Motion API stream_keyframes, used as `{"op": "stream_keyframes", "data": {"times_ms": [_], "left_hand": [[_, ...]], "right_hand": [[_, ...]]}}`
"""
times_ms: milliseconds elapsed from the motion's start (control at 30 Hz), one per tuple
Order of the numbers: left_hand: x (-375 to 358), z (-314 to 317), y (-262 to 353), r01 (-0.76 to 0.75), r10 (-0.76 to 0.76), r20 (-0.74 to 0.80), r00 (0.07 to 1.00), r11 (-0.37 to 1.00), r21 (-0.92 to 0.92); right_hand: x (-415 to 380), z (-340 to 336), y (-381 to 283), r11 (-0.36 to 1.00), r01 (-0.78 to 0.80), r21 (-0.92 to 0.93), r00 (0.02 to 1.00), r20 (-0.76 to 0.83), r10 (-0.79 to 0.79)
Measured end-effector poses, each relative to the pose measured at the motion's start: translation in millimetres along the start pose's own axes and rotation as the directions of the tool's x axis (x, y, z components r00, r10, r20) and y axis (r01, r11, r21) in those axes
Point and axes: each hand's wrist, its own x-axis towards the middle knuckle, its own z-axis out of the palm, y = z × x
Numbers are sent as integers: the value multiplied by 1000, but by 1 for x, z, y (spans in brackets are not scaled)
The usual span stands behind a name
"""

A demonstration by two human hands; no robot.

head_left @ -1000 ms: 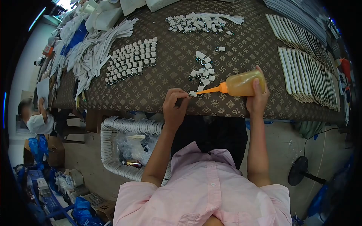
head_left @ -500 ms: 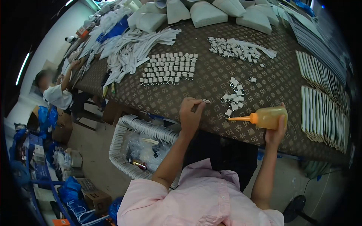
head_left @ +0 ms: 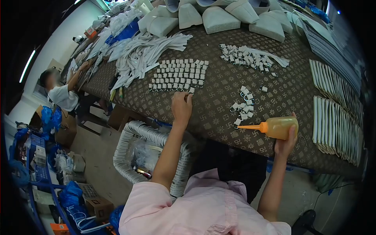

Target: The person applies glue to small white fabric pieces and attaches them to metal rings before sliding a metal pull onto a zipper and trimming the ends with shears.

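My left hand (head_left: 181,109) is at the near edge of rows of small white strap loops with metal rings (head_left: 178,74). Its fingers are pinched at one white strap loop (head_left: 191,90), just below the last row. In my right hand (head_left: 286,145) is a squeeze bottle (head_left: 280,128) of yellowish liquid with a long orange nozzle, lying nearly level and pointing left. The nozzle tip is by the lowest loop of a small loose cluster (head_left: 246,107). One more loop (head_left: 263,89) lies apart from that cluster.
A larger heap of loops (head_left: 246,56) lies farther back. White strips (head_left: 145,55) spread at the left, and white molded pieces (head_left: 221,19) line the far side. Stacked folded strips (head_left: 335,125) stand at the right. A white-wrapped basket (head_left: 127,141) is below; another person (head_left: 62,94) sits at left.
My left hand has moved left and away from me, carrying a loop from beside the cluster to the rows. My right hand and the bottle stay nearly in place.
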Motion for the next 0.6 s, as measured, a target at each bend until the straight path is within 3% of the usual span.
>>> {"op": "stream_keyframes", "data": {"times_ms": [33,267,467,500,567,600], "left_hand": [[-2,-1,0,-48,48,31,998,999,-1],[8,7,0,-14,15,76,997,1000,-13],[-3,5,9,-65,64,-7,998,996,-65],[-13,5,22,-64,67,32,997,995,-81],[-27,1,54,-144,211,250,945,955,-260],[-35,0,70,-138,214,270,939,952,-274]], "right_hand": [[0,0,0,1000,-2,13,1000,-9,2],[0,0,-2,999,-22,36,1000,2,22],[2,-6,2,997,-12,75,1000,6,12],[3,-7,3,996,-7,91,1000,-1,7],[6,-11,4,995,-10,97,1000,-19,12],[7,-10,4,987,-15,158,999,-37,21]]}}
